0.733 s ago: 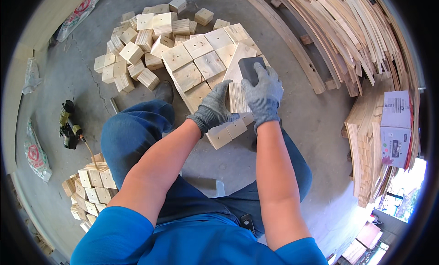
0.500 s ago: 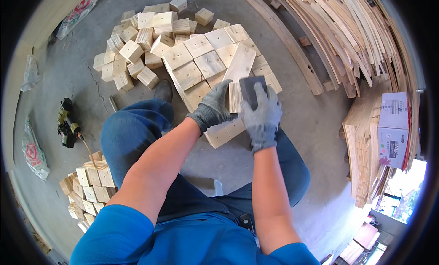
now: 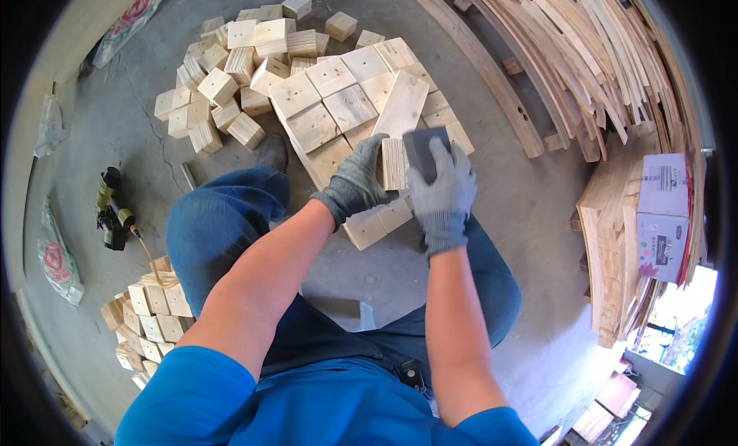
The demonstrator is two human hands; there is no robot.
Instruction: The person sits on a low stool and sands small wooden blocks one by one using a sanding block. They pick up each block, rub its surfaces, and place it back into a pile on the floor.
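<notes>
My gloved left hand [image 3: 357,175] is closed on the near end of a long wooden block [image 3: 403,104], its fingers along the left side. The block lies over a tight array of pale square wood blocks [image 3: 350,106] between my knees, its layered end towards me. A dark grey sanding block [image 3: 421,148] is in my gloved right hand [image 3: 444,188], fingers over its top. It rests against the right side of the wooden block near that end. My fingertips on the hidden sides do not show.
Loose wood blocks [image 3: 219,86] are heaped at the far left, with another stack [image 3: 157,300] by my left thigh. A yellow-and-black power tool [image 3: 111,208] with a hose lies left. Long wood strips [image 3: 569,54] and a white-and-purple carton [image 3: 663,215] stand at the right.
Both hands keep the same hold on the wooden block and the sanding block. Only a slight shift of the whole view shows.
</notes>
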